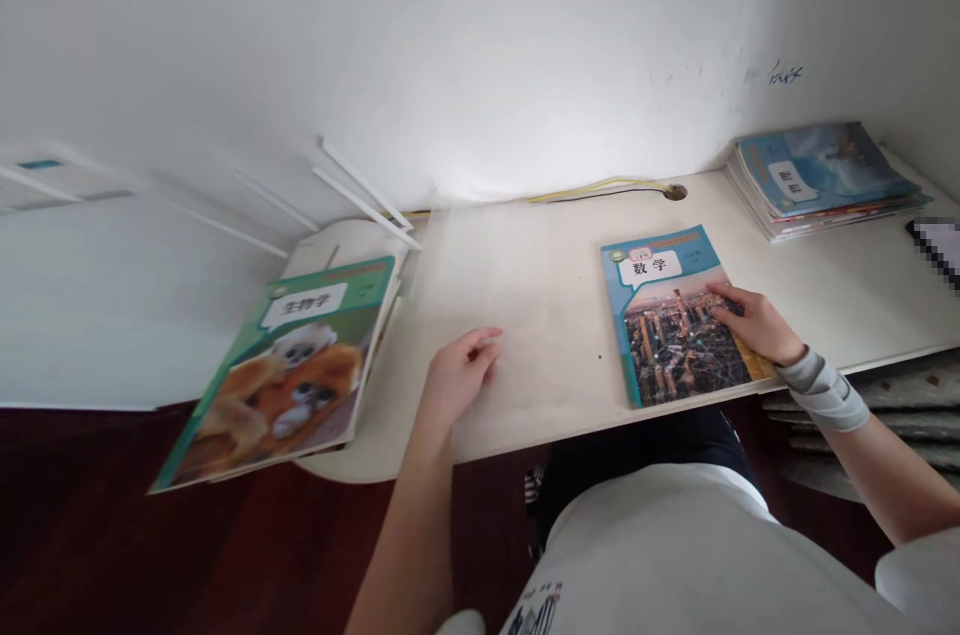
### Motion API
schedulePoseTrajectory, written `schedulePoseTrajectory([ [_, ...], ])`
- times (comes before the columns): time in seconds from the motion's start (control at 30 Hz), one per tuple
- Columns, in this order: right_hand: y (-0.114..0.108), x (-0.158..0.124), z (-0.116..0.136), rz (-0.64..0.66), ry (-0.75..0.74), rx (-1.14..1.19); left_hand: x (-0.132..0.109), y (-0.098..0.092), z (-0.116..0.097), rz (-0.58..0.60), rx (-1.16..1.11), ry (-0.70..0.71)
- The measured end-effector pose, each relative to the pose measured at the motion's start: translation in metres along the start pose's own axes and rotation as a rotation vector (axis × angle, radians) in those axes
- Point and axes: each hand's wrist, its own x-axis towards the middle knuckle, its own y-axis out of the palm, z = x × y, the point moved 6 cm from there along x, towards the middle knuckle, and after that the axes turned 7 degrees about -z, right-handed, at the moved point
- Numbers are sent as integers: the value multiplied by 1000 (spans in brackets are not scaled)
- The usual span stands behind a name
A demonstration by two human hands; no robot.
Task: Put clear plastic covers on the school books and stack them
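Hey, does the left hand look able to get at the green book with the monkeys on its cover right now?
Probably yes. The left hand is close beside the green book, with only desk surface visible between them, and nothing lies on top of it.

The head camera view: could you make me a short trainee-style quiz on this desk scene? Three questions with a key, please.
1. True or false: the biology textbook juts out past the edge of the desk.
2. What does the person's right hand touch?
A) the biology textbook
B) the mathematics textbook
C) the stack of books
3. Fill in: the yellow cable along the wall leads to a round ____ in the desk.

Key:
1. True; its near end sticks out beyond the desk.
2. B; the fingers lie on its cover.
3. hole
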Motion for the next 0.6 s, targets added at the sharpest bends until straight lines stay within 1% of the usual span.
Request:
schedulePoseTrajectory([
  [0.07, -6, 0, -5, -13, 10, -15, -5, 2, -1, -14, -34, -10],
  [0.17, -11, 0, -8, -41, 35, -22, -16, 2, -6, -56, -27, -21],
  [0.27, -14, -2, -5, -66, 48, -19, -27, 0, -11, -96, 10, -3],
  [0.33, -17, -3, -2, -90, 50, -7, -31, 0, -10, -108, 6, 6],
  [0.47, -25, -5, -4, -138, 65, 9, -29, 4, -2, -112, 20, -9],
  [0.6, -24, -6, -12, -99, 66, -19, -24, 5, 2, -83, 148, -9],
])
